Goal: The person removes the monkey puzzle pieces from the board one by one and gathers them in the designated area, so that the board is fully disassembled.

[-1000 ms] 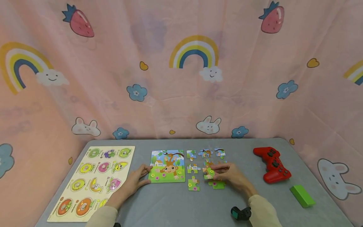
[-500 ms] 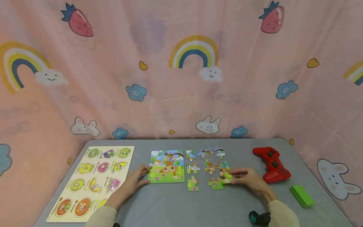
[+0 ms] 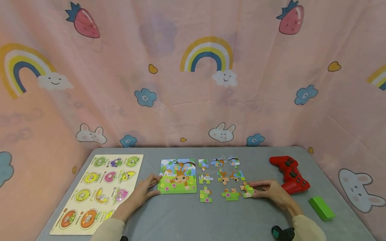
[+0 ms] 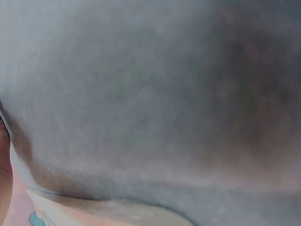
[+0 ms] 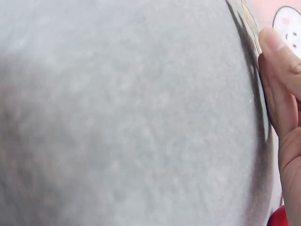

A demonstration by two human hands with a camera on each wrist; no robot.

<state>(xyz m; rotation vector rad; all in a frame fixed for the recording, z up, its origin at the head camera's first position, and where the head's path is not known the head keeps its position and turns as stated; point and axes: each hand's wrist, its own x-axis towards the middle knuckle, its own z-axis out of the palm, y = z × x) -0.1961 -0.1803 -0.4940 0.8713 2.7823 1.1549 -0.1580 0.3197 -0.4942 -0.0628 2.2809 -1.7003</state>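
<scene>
In the head view a square puzzle board with a monkey picture lies mid-table. My left hand rests at its left edge, thumb and fingers spread apart there. To the board's right several loose jigsaw pieces lie in rough rows, including a green lower piece and a monkey-face piece. My right hand holds a green corner jigsaw piece by its right side, between thumb and forefinger, at the right end of the bottom row. The right wrist view shows the hand only at its edge.
A red game controller lies right of my right hand, with a green block nearer the front. At the left a cream fruit-picture board lies partly under my left forearm. A pink patterned curtain hangs behind the table.
My right hand has carried the green corner piece rightward, away from the middle of the loose pieces, uncovering those beneath. The left hand has stayed at the board's edge.
</scene>
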